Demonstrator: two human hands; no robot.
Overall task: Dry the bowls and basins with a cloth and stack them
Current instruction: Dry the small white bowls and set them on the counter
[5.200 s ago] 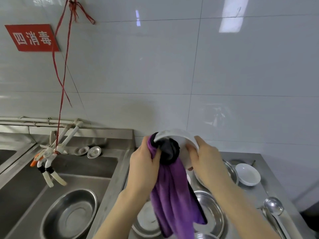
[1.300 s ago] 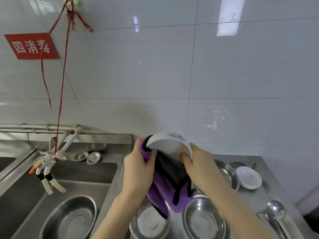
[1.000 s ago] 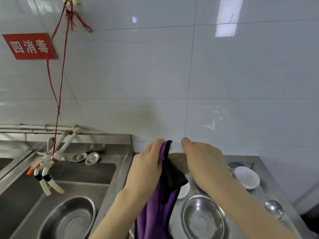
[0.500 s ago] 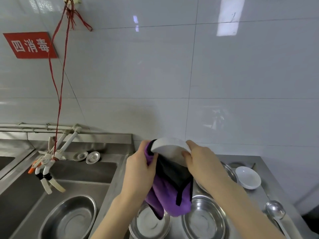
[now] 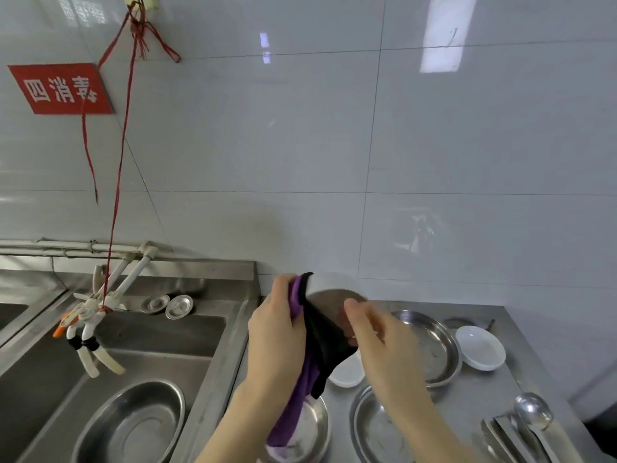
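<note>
1. Red sign [image 5: 60,88], at 10 o'clock of the view on the white wall tile. Its white characters read 四消毒. A red string [image 5: 123,135] crosses its right edge and runs down to the white taps [image 5: 96,315].
2. Sink [image 5: 30,379], at 8 o'clock. A steel basin [image 5: 133,426] sits upright in it. Two round drain plugs [image 5: 167,304] lie on the ledge at 12 o'clock from that basin.
3. Left hand [image 5: 277,332], low centre, back toward the camera. Its fingers are curled and clamped on the purple-and-black cloth [image 5: 322,345] at the bowl's 9 o'clock rim. The cloth hangs down, and its tail reaches a steel dish [image 5: 314,436] at 6 o'clock.
4. White bowl [image 5: 334,284], held in the air above the counter [image 5: 497,382] and close to the wall. It is tipped, with its mouth facing down toward the camera. The cloth covers the left of the mouth.
5. Right hand [image 5: 379,342], motion-blurred. Its fingers are bent, close together and hooked over the bowl's rim at about 4 o'clock.
6. On the counter below the hands are a small white dish [image 5: 347,374] and a steel plate [image 5: 370,429]. A wide steel pan [image 5: 434,349] sits at 3 o'clock of the right hand.
7. White saucer [image 5: 480,347], just beside the pan at its 3 o'clock. A ladle [image 5: 532,416] lies at 5 o'clock of the view.
</note>
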